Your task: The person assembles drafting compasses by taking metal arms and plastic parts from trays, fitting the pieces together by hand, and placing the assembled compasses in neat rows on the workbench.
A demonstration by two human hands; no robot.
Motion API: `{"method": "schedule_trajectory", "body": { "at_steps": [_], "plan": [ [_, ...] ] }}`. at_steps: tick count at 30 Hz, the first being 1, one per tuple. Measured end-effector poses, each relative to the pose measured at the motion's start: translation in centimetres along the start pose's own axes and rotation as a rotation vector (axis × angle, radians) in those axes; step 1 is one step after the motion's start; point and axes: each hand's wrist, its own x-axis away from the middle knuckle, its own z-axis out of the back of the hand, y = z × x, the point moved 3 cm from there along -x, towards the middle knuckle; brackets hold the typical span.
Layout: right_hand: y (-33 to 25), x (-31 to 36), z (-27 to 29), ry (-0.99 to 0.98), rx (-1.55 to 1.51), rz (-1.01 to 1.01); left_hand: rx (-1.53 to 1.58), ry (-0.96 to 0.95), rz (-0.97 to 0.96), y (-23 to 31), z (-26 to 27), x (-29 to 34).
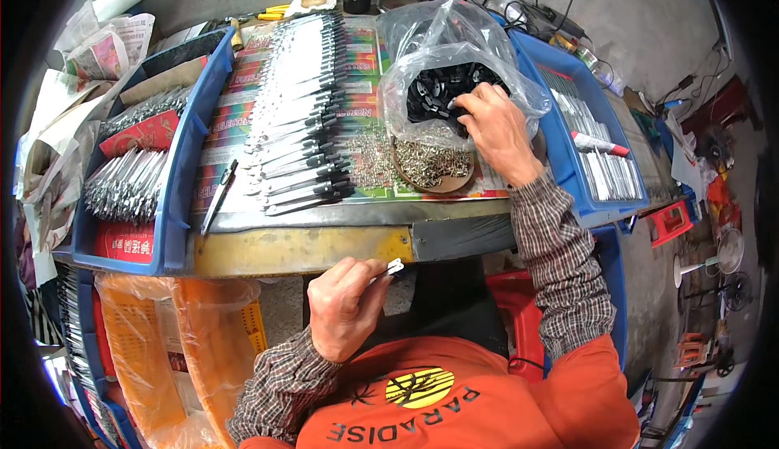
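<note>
My left hand (pixel 345 307) is closed in front of the bench edge, around a slim whitish piece (pixel 394 267) whose notched tip pokes out past the thumb. Over on the right, my right hand (pixel 499 128) reaches into the mouth of a clear plastic bag (pixel 527 96). Its fingers are pinched among small glossy black plastic parts (pixel 430 92); what they grip is hidden. Below the bag sits a round dish (pixel 434 177) of small metal pins. A long row of slim silver pieces with black ends (pixel 300 116) lies between my hands, on the bench.
Blue bins stand on either side, the left bin (pixel 182 173) and the right bin (pixel 621 189) both holding bundled slim metal pieces. A black pen-like tool (pixel 219 197) lies near the bench's front edge (pixel 300 253). Below are an orange plastic-lined crate (pixel 134 343) and a red stool (pixel 515 303).
</note>
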Motion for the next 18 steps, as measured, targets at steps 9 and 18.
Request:
{"method": "schedule_trajectory", "body": {
  "at_steps": [9, 18],
  "plan": [
    [1.5, -2.0, -3.4, -0.031, 0.218, 0.065, -0.012, -0.009, 0.033, -0.8, 0.5, 0.0],
    [0.8, -0.8, -1.7, 0.098, 0.125, 0.181, -0.011, -0.019, 0.018, -0.4, 0.6, 0.2]
  ]
}}
